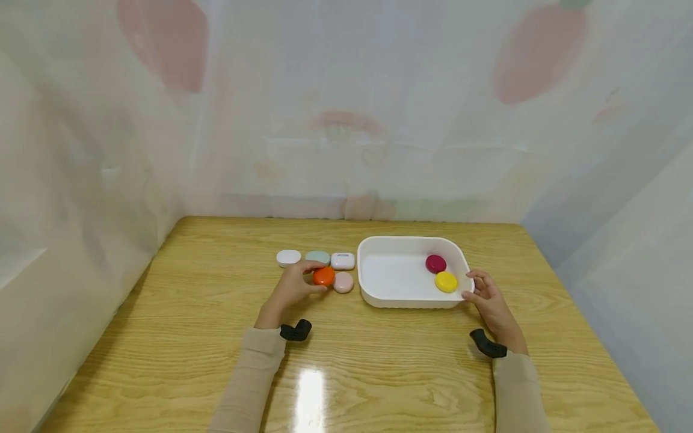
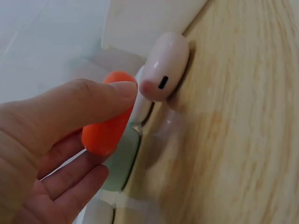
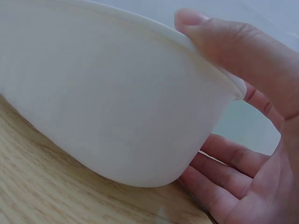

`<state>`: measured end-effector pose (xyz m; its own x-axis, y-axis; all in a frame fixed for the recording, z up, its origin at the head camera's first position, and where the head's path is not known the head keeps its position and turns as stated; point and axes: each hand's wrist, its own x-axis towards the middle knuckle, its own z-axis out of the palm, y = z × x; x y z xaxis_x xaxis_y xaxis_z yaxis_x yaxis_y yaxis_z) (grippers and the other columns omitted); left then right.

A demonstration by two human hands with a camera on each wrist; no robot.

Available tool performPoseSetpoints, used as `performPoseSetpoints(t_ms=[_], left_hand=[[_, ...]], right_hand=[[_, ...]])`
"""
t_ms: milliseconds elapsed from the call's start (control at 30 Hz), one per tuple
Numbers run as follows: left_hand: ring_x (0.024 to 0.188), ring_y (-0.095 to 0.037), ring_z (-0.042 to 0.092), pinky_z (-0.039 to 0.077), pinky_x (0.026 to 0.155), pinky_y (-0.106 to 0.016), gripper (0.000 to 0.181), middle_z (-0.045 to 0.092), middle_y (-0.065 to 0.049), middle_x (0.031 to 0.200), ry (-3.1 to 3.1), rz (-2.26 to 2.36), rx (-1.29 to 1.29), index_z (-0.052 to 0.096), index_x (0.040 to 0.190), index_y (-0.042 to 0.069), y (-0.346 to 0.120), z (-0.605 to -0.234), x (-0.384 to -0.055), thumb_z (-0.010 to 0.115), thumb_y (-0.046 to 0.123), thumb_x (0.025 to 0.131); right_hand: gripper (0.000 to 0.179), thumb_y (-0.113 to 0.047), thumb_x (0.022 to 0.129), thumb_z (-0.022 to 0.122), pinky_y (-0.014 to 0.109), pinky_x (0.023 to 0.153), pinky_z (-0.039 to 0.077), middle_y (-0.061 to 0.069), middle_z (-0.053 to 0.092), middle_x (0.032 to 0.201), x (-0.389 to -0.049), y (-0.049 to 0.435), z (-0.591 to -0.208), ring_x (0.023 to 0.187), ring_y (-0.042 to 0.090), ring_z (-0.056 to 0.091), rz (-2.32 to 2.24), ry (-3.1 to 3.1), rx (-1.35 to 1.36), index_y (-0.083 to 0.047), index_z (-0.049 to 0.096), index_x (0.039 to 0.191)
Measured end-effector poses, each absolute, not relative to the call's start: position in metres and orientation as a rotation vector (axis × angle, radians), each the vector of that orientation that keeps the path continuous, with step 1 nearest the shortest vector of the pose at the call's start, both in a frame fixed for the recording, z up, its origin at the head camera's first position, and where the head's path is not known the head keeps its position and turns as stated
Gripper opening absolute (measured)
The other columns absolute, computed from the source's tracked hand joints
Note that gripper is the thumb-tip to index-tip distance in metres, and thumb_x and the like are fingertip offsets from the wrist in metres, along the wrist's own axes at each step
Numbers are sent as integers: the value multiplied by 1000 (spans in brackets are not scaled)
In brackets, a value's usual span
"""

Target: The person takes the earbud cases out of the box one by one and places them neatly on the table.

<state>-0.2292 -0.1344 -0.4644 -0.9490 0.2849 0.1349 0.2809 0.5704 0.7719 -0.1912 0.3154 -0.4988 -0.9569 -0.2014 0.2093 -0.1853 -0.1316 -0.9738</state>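
The glossy orange, rounded, pebble-shaped case [image 1: 324, 276] is in the person's left hand [image 1: 295, 282], pinched between the thumb and the fingers, just beside a smooth pale-pink rounded case [image 1: 343, 282]. The right hand [image 1: 491, 305] grips the right end of a white, smooth-walled, round-cornered tray [image 1: 414, 304], its thumb over the rim and its fingers against the outer wall.

The pink case bears a small black slot [image 2: 163, 82]. Behind these two, in a loose row, stand a matte-looking pale-green rounded case [image 1: 317, 257], a shiny white round-cornered case [image 1: 343, 261] and, at the left, a plain white oval case [image 1: 289, 258]. Inside the tray, toward its right end, lie a shiny deep-crimson round case [image 1: 435, 263] and a shiny yellow round case [image 1: 446, 281], side by side.

Beige cloth sleeves [image 1: 246, 379] cover the forearms, with a curved black piece [image 1: 296, 331] at each wrist. The table [image 1: 384, 373] has a yellowish wood grain and a bright patch of glare. Around it hangs pale, softly creased sheeting [image 1: 433, 120] printed with faded red shapes.
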Motion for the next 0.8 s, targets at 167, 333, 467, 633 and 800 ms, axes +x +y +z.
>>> performPoseSetpoints(t_ms=[167,333,467,633,800], left_hand=[[113,-30,61,47,105,-47,50,68,-16,120,2782,1301,491,67,120,3,-137,-469,-230,82,10,74],[113,-31,60,47,104,-48,49,67,-18,121,2778,1297,499,66,120,0,-138,-472,-232,82,7,74],[113,-30,60,47,105,-46,48,68,-17,120,2796,1258,503,67,119,1,-137,-475,-232,82,8,74],[110,-29,61,49,102,-45,46,68,-17,118,2830,1222,514,68,117,2,-135,-477,-232,82,10,74],[108,-27,61,50,99,-44,46,69,-15,116,2837,1227,509,68,116,4,-132,-476,-231,83,10,73]], right_hand=[[34,3,94,54,8,88,52,-9,46,130,-191,316,-499,111,-6,55,-2302,2064,-466,-9,45,125],[35,3,94,54,8,88,52,-10,47,130,-192,316,-499,111,-6,56,-2309,2052,-471,-12,46,124],[36,5,93,53,9,87,53,-8,48,130,-193,316,-500,111,-4,56,-2333,2025,-499,-12,47,124],[36,5,93,54,9,86,53,-8,49,129,-192,315,-499,109,-3,56,-2333,2024,-492,-10,47,125],[36,4,93,55,9,86,53,-8,48,128,-192,315,-498,107,-2,55,-2323,2037,-461,-12,47,124]])
